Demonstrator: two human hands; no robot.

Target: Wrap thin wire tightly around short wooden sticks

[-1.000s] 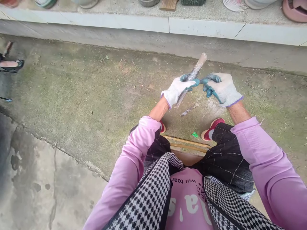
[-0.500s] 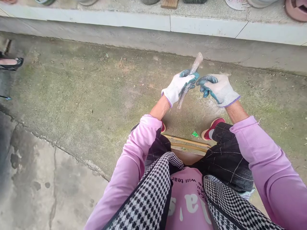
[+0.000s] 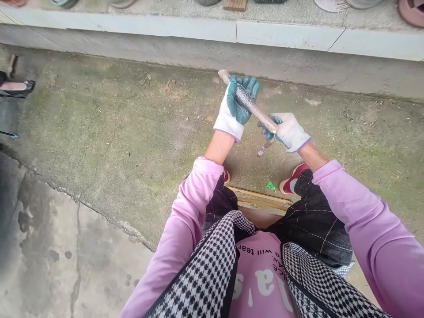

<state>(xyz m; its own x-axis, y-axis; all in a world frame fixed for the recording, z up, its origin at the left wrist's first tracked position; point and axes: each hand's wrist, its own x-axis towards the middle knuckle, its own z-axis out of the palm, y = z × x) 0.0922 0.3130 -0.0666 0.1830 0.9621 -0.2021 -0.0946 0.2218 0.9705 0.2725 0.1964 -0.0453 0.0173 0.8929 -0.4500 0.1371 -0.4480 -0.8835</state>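
A pale, translucent tube-like stick (image 3: 263, 117) with fine silvery strands around its middle slants between my two gloved hands. My left hand (image 3: 240, 101) is turned palm up beneath it, thumb crossing over the stick and fingers stretched out. Around the stick's lower end, the fingers of my right hand (image 3: 288, 130) are closed. Below the right hand a short pale piece with a ridged or striped tip (image 3: 264, 149) sticks out; whether that hand holds it too, I cannot tell. Both gloves are white with blue-green coated palms.
A tiled ledge (image 3: 198, 31) runs across the far side, bearing several pots or bowls and a wooden block (image 3: 235, 4). A green scrap (image 3: 270, 185) lies on the mossy ground between my red shoes. Another person's foot (image 3: 20, 87) shows at the left edge.
The stick has swung from leaning right to leaning left. My left hand has turned palm up with fingers extended, and my right hand has taken hold of the stick's lower end.
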